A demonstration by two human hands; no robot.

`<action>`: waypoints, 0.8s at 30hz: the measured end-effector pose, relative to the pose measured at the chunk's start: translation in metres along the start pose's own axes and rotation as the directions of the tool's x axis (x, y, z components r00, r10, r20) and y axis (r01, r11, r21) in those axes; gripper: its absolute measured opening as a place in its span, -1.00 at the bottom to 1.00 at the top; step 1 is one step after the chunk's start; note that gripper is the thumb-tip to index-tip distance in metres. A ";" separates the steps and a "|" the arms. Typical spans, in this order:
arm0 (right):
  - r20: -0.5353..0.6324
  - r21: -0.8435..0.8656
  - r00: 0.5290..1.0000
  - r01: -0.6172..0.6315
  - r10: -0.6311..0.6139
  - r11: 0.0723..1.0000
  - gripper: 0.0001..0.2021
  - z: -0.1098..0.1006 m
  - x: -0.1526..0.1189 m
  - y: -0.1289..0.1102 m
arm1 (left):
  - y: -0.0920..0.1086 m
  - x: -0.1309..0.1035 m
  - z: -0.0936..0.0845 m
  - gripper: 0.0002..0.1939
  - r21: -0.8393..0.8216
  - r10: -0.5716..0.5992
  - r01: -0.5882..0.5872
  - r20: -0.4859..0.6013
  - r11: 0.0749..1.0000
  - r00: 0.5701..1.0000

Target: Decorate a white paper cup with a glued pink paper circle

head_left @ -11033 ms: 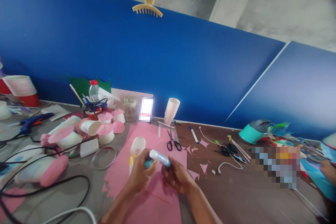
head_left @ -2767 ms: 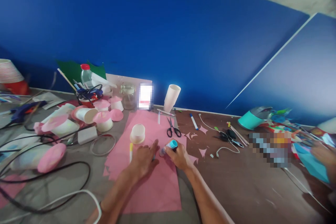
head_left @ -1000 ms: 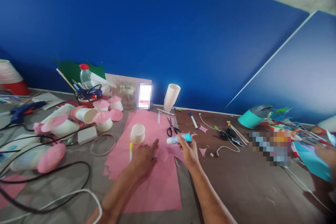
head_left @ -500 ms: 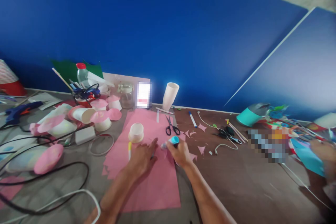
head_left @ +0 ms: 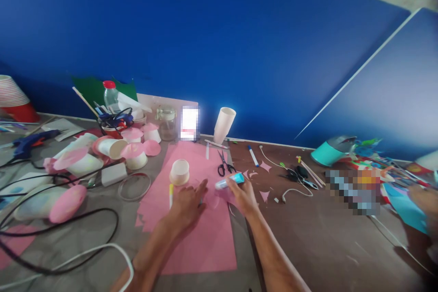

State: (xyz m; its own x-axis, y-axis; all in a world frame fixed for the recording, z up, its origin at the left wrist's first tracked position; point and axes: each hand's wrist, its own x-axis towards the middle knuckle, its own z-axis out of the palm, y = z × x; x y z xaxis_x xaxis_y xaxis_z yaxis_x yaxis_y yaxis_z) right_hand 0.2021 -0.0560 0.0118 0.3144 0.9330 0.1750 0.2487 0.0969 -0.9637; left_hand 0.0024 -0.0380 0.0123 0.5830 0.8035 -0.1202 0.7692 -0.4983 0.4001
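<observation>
Turquoise is capping the right end of a pale tube, which the right hand is gripping snugly, thumb and fingers closing round it. The tube is slanting just past the fingertips of the left hand, its whitish end pointing that way; whether it is touching anything below, I'm not managing to tell. The left hand is lying palm-down with its index finger stretched out, pressing on pink paper. Something small and bluish is peeping out by its thumb, though whether those fingers are holding it I can't tell. Between the hands, a rounded pink piece is lying on the sheet, its edges blurring into the pink. Just beyond, a white cup is sitting near a yellow-ended marker, and black-handled scissors are resting with blades apart. Farther out, pink scraps are dotting the brown tabletop, and a tall white cup stack is leaning before the blue partition.
</observation>
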 end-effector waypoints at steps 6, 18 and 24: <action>0.131 -0.271 0.986 -0.061 0.100 0.961 -0.81 0.003 -0.004 -0.004 | 0.001 0.000 0.000 -0.29 -0.013 0.006 -0.006 -0.014 1.000 1.000; 0.135 -0.109 0.990 -0.035 0.049 0.993 -0.77 0.005 -0.002 0.002 | 0.002 -0.002 -0.002 -0.29 -0.044 0.018 -0.020 -0.028 0.999 0.999; 0.033 -0.044 0.999 0.045 -0.044 0.998 -0.72 0.004 -0.005 0.000 | 0.003 -0.001 -0.003 -0.27 -0.042 -0.018 0.018 0.010 0.999 1.000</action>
State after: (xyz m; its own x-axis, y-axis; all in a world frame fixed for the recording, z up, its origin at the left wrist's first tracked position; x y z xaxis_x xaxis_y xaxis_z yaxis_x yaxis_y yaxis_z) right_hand 0.1973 -0.0596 0.0100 0.2732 0.9387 0.2101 0.3025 0.1235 -0.9451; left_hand 0.0036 -0.0391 0.0165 0.5719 0.8089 -0.1368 0.7679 -0.4693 0.4359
